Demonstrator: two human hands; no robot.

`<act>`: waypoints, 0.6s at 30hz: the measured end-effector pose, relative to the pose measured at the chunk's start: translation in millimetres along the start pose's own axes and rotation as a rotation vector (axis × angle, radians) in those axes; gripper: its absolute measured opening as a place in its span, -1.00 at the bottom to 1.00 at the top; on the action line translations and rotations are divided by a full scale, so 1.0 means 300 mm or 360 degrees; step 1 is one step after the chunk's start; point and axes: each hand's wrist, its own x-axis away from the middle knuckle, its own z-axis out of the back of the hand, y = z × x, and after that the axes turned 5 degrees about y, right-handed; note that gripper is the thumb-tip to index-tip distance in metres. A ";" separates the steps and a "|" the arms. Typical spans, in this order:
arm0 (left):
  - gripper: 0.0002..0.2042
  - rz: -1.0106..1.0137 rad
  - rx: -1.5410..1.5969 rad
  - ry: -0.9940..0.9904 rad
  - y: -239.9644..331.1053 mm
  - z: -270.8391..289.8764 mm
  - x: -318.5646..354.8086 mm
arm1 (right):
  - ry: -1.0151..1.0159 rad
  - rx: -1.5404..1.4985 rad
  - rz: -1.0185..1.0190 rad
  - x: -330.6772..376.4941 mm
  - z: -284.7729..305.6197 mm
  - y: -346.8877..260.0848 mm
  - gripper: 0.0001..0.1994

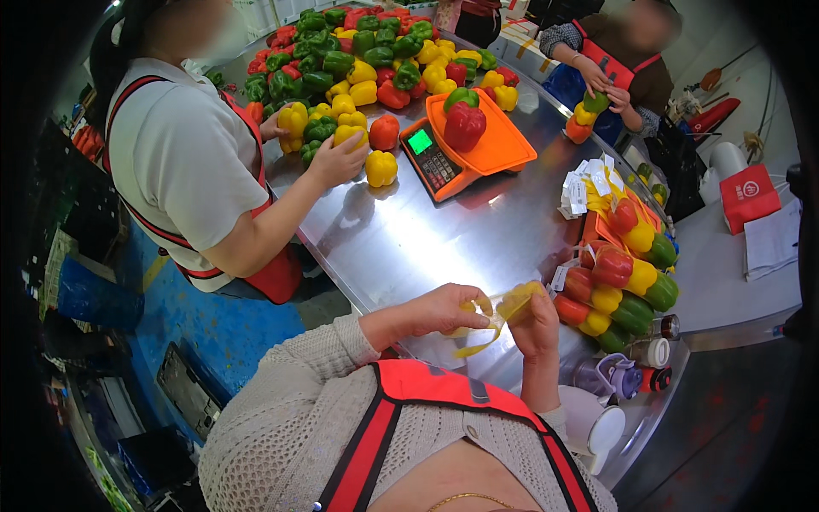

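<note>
Over the near edge of the steel table, my left hand (pixel 445 309) and my right hand (pixel 536 324) both grip a thin yellow net bag (pixel 514 300). The fingers of my left hand are pinched at one side of it. My right hand is closed round the other side, and a loose yellow strip (pixel 478 348) hangs down between them. To the right of my hands lie rows of red, yellow and green bell peppers (pixel 612 266). Behind these is a bunch of yellow net bags with white tags (pixel 589 189).
An orange scale (pixel 503 145) with peppers on its tray stands mid-table. A large pepper pile (pixel 341 64) covers the far end. One co-worker (pixel 183 154) handles yellow peppers at left; another (pixel 610 64) holds peppers at far right. Cups and a purple-lidded jug (pixel 610 375) stand near my right arm.
</note>
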 end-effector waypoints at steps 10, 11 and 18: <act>-0.86 -0.0422 0.0592 0.0152 0.051 0.020 -0.004 | -0.0136 0.0800 -0.0266 0.025 0.026 0.051 -0.89; -0.87 -0.0358 0.0587 0.0089 0.048 0.024 0.001 | -0.0157 0.0939 -0.0228 0.015 0.041 0.062 -0.90; -0.79 -0.0007 -0.0271 0.0142 -0.015 0.004 0.017 | 0.0195 0.0108 0.0010 0.022 -0.015 0.037 -0.92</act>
